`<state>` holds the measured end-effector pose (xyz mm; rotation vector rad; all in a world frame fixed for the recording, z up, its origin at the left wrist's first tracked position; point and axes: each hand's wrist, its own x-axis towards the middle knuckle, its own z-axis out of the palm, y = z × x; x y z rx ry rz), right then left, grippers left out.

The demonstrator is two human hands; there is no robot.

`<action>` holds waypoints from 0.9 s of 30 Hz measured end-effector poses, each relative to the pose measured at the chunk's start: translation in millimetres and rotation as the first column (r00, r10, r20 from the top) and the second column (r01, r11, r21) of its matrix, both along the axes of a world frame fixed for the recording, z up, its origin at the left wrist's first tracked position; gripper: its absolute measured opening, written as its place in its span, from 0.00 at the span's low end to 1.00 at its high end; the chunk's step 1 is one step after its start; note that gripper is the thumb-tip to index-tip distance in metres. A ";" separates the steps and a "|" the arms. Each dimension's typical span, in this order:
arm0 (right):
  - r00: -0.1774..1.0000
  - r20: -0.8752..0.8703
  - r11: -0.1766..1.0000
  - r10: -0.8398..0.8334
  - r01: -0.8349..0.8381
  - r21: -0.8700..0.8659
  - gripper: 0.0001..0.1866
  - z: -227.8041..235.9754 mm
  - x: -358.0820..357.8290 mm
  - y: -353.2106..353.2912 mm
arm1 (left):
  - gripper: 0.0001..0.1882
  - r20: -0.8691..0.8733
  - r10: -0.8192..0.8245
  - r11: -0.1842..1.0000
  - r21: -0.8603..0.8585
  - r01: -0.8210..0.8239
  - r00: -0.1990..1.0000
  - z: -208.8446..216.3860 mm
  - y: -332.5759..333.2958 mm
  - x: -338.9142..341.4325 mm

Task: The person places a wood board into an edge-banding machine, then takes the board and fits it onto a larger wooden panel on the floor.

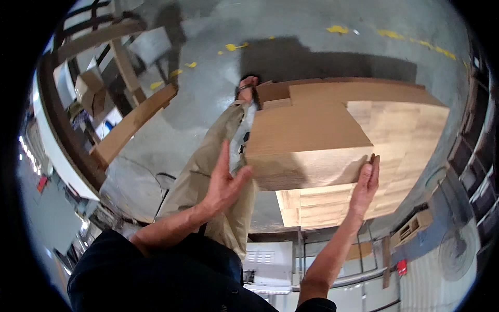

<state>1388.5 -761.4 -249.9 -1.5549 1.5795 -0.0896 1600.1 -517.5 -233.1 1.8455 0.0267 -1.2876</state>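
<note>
A block-shaped piece point(309, 130) with a plain brown top and a pale wood-grain front lies at the centre; I cannot tell if it is a box or a stack of boards. At its left front corner is my left hand point(226, 182), slightly blurred, fingers stretched and thumb apart, the thumb close to the edge. My right hand point(368, 182) rests against the right front corner with its fingers extended along it. Beneath and to the right sits a larger stack point(405, 140) with the same brown and wood-grain faces.
My leg and sandalled foot point(247, 88) are left of the stack. Wooden framing point(135, 122) with a cardboard box point(90, 92) stands at the left. Worn yellow marks point(338, 29) cross the concrete floor. A white slotted unit point(267, 262) and a wooden crate point(412, 227) are at the bottom and right.
</note>
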 end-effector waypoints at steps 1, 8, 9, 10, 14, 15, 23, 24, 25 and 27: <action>0.999 -0.011 0.998 0.048 -0.047 0.043 0.34 -1.1 0.1 -6.1 | 0.42 -0.106 -0.036 0.997 0.060 0.043 0.994 -4.1 14.8 -10.3; 0.990 -0.054 0.984 0.131 -0.123 0.130 0.18 -7.9 10.7 -7.9 | 0.37 -0.198 0.158 0.972 -0.142 -0.188 0.967 -22.1 7.9 -54.1; 0.992 -0.065 0.989 0.105 -0.097 0.112 0.18 -6.4 15.0 -5.9 | 0.36 -0.188 0.193 0.971 -0.103 -0.215 0.963 -24.1 9.3 -61.6; 0.994 -0.075 0.993 0.076 -0.069 0.094 0.17 -5.1 17.9 -4.9 | 0.35 -0.177 0.226 0.969 -0.064 -0.240 0.958 -25.7 10.1 -67.2; 0.989 -0.066 0.984 0.131 -0.122 0.126 0.16 -8.6 2.0 -16.7 | 0.35 -0.177 0.301 0.946 -0.072 -0.317 0.937 -31.8 10.4 -78.7; 0.989 -0.074 0.983 0.127 -0.116 0.140 0.17 -7.7 1.3 -18.8 | 0.36 -0.189 0.306 0.942 -0.082 -0.326 0.933 -32.2 10.5 -78.5; 0.894 0.012 0.894 -0.448 0.448 0.003 0.40 -2.9 -40.7 59.2 | 0.44 -0.200 0.240 0.965 -0.058 -0.256 0.950 -26.7 5.3 -28.2; 0.866 0.054 0.868 -0.496 0.494 0.057 0.42 -4.9 -45.0 71.7 | 0.46 -0.267 0.298 0.944 -0.058 -0.324 0.916 -25.8 0.7 -25.5; 0.868 0.026 0.868 -0.496 0.496 0.006 0.41 -6.2 -48.8 75.1 | 0.46 -0.328 0.328 0.911 -0.139 -0.389 0.886 -28.3 -3.3 -26.6; 0.943 0.048 0.944 -0.330 0.329 0.027 0.40 -7.7 -45.0 58.0 | 0.46 -0.386 0.360 0.865 -0.204 -0.459 0.849 -34.4 -3.5 -30.8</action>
